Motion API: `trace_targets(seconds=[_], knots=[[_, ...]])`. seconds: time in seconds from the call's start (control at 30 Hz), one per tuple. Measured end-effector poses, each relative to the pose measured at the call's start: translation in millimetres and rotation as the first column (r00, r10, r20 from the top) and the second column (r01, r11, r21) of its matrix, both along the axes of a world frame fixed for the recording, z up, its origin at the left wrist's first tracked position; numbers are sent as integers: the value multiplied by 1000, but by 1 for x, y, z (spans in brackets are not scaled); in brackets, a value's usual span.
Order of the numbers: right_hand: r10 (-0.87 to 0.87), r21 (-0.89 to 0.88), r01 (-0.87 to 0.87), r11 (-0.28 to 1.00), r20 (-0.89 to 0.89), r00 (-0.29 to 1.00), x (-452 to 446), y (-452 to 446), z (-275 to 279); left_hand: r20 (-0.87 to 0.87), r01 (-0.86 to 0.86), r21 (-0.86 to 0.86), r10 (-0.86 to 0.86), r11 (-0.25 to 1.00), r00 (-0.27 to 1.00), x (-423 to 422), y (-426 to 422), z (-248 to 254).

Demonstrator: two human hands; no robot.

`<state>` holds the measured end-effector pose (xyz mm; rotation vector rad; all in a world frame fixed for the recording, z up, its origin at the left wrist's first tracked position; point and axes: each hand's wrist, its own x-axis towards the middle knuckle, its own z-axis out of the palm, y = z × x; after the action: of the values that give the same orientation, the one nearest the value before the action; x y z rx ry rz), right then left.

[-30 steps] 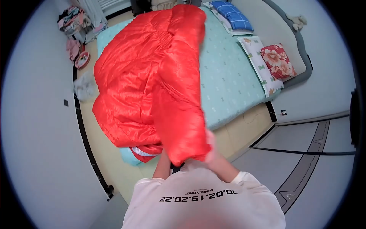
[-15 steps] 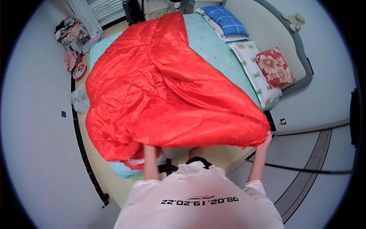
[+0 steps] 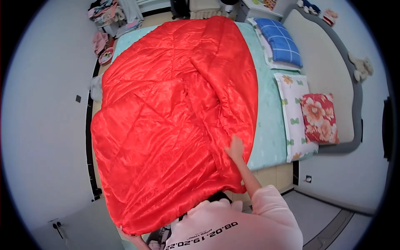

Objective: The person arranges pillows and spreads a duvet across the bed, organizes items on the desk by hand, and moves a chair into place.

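A shiny red quilt [image 3: 154,108] covers most of the bed, with folds running along its right part. My left hand [image 3: 128,234] grips the quilt's near left corner, its fingers partly hidden by the fabric. Over the right part of the quilt, my right hand [image 3: 235,149] is stretched out, slightly blurred, with the thumb apart and nothing held. Whether the palm touches the fabric I cannot tell. Beside the quilt a strip of the pale green bed sheet [image 3: 268,137] shows.
A blue checked pillow [image 3: 283,41], a white patterned pillow [image 3: 293,121] and a red floral cushion [image 3: 320,118] lie by the padded headboard [image 3: 323,54]. Soft toys sit on its top, including a plush rabbit [image 3: 361,66]. Clothes [image 3: 104,14] are piled at the far left.
The quilt's near side has spread left and toward me, and its right edge lies flatter. My right hand has let go of the near right corner and moved onto the quilt; my left hand moved left.
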<state>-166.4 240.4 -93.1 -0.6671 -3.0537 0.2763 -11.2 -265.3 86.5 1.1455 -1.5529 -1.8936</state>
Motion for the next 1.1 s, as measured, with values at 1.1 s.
trace_targets(seconds=[1.1], knots=[[16,-111,-6,994,86,996,-206,163,97,-94,541,529,-588,654,803,-446,106,-74]])
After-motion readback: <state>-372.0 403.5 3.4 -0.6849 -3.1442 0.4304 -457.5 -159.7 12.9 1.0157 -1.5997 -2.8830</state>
